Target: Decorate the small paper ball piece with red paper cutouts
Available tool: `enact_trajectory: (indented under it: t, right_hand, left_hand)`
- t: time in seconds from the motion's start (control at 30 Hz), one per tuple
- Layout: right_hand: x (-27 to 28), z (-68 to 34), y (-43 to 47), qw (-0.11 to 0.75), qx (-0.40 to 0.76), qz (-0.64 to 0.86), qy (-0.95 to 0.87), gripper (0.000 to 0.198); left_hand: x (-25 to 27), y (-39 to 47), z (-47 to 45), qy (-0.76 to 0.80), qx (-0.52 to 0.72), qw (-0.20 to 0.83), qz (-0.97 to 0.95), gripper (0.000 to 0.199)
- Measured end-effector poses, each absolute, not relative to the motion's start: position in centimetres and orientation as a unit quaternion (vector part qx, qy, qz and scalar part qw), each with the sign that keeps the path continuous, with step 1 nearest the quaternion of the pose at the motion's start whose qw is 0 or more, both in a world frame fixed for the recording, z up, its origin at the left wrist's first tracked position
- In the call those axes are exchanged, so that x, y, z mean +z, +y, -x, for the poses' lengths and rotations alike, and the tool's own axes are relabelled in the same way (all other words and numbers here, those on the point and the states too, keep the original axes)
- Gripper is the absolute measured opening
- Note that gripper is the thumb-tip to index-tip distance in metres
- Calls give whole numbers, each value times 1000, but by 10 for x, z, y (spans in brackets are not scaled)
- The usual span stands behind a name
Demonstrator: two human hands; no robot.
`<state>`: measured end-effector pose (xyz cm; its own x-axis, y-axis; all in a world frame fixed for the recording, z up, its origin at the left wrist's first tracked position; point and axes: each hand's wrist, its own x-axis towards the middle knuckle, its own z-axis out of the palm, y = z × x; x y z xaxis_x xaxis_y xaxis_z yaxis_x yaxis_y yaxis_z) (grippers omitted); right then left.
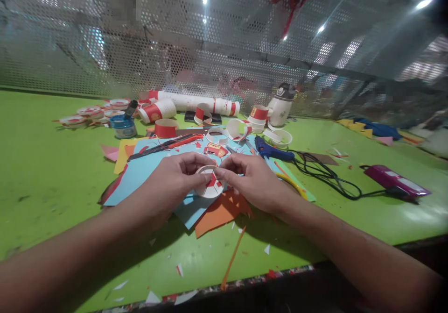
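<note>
Between my two hands is a cut-down paper cup bottom (210,192), a shallow white disc with a rim and red pieces on its inside. My left hand (182,173) grips its left edge, the thumb laid across the inside. My right hand (247,177) pinches at the upper right edge, thumb and fingers close together near the red pieces. Both hands are above blue paper sheets (140,177) and a torn orange sheet (222,212). A red-and-white cup scrap (215,150) lies just beyond my fingers.
A blue glue gun (273,150) lies right, its black cord running to a purple power strip (395,181). Red-handled scissors (168,145), a blue jar (123,126), paper cups (159,111) and a white bottle (281,105) stand or lie farther back. Paper scraps litter the green table (52,187).
</note>
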<state>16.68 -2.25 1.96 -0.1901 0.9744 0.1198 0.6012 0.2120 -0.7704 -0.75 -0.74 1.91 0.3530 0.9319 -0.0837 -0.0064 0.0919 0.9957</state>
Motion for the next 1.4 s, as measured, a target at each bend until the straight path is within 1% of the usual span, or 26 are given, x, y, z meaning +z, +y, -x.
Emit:
enact_trajectory:
  t: [0.23,0.37,0.5,0.57,0.67,0.83,1.0,1.07,1.23,1.4]
  right_hand:
    - [18,-158,-26,316,235,553,-734,17]
    - [9,-157,-26,347,231,533,-737,18]
    - [8,-156,-26,356,240,530,-731,18]
    - [10,-155,-27,351,257,533,-726,19]
    - [14,-157,-27,344,289,531,-719,26]
    - [18,-164,-24,353,309,537,-701,35]
    - [24,-169,-24,286,359,546,-701,39]
    - [28,-170,-26,276,402,541,-685,36]
    - [33,-170,-29,281,508,525,-622,17]
    - [28,-168,-27,304,550,513,-585,15]
  left_hand:
    - [13,-5,7,405,403,631,-525,26]
    - [10,-4,8,379,419,643,-516,33]
    - [9,-3,8,372,424,640,-522,37]
    - [10,-2,9,381,419,640,-519,36]
    - [12,0,9,394,409,635,-524,35]
    - [14,1,11,401,398,638,-522,36]
    - [14,0,12,406,387,642,-523,31]
    - [14,0,12,402,383,643,-528,28]
    - [15,-1,12,404,364,652,-528,25]
    - [17,-5,12,401,351,661,-529,29]
